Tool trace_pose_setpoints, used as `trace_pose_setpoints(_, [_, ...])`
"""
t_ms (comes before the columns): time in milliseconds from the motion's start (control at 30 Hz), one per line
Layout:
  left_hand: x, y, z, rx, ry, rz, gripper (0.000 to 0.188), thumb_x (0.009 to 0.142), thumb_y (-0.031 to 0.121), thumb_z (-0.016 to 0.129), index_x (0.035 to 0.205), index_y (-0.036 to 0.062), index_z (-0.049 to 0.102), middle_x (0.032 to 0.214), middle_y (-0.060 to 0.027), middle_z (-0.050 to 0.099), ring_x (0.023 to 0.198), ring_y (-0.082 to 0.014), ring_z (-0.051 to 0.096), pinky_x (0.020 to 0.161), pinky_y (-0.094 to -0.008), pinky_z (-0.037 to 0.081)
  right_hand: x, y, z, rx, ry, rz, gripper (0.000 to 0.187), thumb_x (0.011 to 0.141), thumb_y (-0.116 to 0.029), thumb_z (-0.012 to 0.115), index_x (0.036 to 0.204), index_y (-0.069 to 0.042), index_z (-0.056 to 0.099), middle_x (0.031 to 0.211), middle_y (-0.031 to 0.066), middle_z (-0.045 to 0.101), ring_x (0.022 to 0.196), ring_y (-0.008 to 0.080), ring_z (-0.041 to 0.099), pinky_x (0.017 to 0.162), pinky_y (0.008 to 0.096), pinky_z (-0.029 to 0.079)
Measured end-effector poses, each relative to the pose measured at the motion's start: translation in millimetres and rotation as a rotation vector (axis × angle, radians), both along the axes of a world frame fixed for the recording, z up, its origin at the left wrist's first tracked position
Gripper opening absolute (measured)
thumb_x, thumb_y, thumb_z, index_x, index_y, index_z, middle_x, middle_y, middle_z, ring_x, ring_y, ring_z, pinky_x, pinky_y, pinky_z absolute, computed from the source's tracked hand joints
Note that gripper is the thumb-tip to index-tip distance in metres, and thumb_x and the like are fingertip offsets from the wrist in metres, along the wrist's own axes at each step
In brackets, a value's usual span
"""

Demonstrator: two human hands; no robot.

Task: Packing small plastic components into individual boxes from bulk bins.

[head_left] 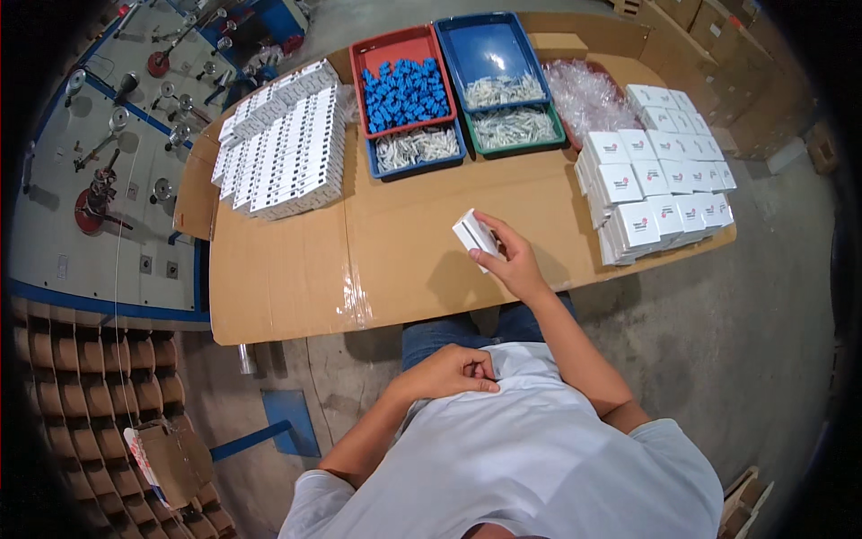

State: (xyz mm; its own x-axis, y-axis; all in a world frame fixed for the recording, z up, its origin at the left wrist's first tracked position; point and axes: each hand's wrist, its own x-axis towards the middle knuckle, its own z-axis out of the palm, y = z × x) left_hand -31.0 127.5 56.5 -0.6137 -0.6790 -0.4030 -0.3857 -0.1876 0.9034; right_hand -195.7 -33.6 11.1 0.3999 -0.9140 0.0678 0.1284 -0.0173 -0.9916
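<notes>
Your right hand (517, 261) pinches the white box (470, 235) between thumb and fingers; box lies just left of your palm, long axis slanting far-left to near-right, above the bench (404, 242) near its front edge. Your left hand (456, 371) is well apart, curled by your shirt (539, 431); can't tell if it grips anything. Box: smooth, square-cornered, dark line along one side. Bench top: tan cardboard.

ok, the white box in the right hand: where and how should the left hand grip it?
Probably the white box's uncovered left part, coming from the person's left. The right hand pinches it from the right, thumb on the near side, leaving that part free. Its flat faces should suit a light pinch by the left hand.
</notes>
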Motion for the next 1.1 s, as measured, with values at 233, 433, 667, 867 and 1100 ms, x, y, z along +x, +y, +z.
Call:
trace_pose_setpoints(233, [1.1,-1.5,-30.4,-0.044,0.154,0.437,0.023,0.098,0.025,0.075,0.100,0.0033,0.068,0.079,0.0033,0.062,0.071,-0.0072,0.054,0.065,-0.0264,0.045,-6.3,1.6,12.1,-0.014,-0.015,0.051,0.066,0.090,-0.011,0.078,0.150,-0.004,0.052,0.142,0.0084,0.059,0.125,0.0182,0.058,0.105,0.0343,0.046])
trace_pose_setpoints(433, [2.3,-61.6,-12.5,0.116,0.451,1.009,0.048,0.101,0.020,0.069,0.143,0.0041,0.050,0.126,-0.0108,0.064,0.109,-0.0172,0.065,0.091,-0.0302,0.054,-9.0,7.7,11.9,-0.065,-0.085,0.118,0.072,0.088,-0.011,0.077,0.153,-0.003,0.047,0.150,0.0104,0.053,0.135,0.0211,0.052,0.112,0.0366,0.042])
trace_pose_setpoints(667, [-8.2,-92.5,-12.8,-0.314,0.483,0.836,0.073,0.096,0.019,0.075,0.156,0.0006,0.038,0.147,-0.0130,0.053,0.136,-0.0231,0.052,0.112,-0.0379,0.044,-7.3,17.3,12.7,-0.133,-0.200,0.125,0.069,0.084,-0.012,0.079,0.147,-0.009,0.052,0.159,0.0132,0.046,0.142,0.0251,0.047,0.118,0.0421,0.036])
trace_pose_setpoints(867, [-6.0,-87.8,-25.0,0.027,0.737,1.025,0.060,0.096,0.018,0.073,0.148,0.0010,0.047,0.136,-0.0100,0.059,0.125,-0.0193,0.059,0.109,-0.0361,0.048,-21.3,14.8,33.2,-0.472,0.169,0.154,0.077,0.076,-0.021,0.087,0.146,-0.008,0.056,0.162,0.0182,0.042,0.149,0.0356,0.039,0.122,0.0463,0.030])
trace_pose_setpoints(1100, [-31.2,-78.2,-4.1,0.286,0.678,1.118,0.061,0.106,0.061,0.043,0.139,0.0102,0.052,0.126,-0.0089,0.064,0.117,-0.0208,0.064,0.098,-0.0375,0.054,-11.3,16.4,18.8,-0.415,0.150,0.208,0.081,0.077,-0.032,0.090,0.146,-0.005,0.056,0.152,0.0141,0.051,0.138,0.0314,0.052,0.110,0.0398,0.046])
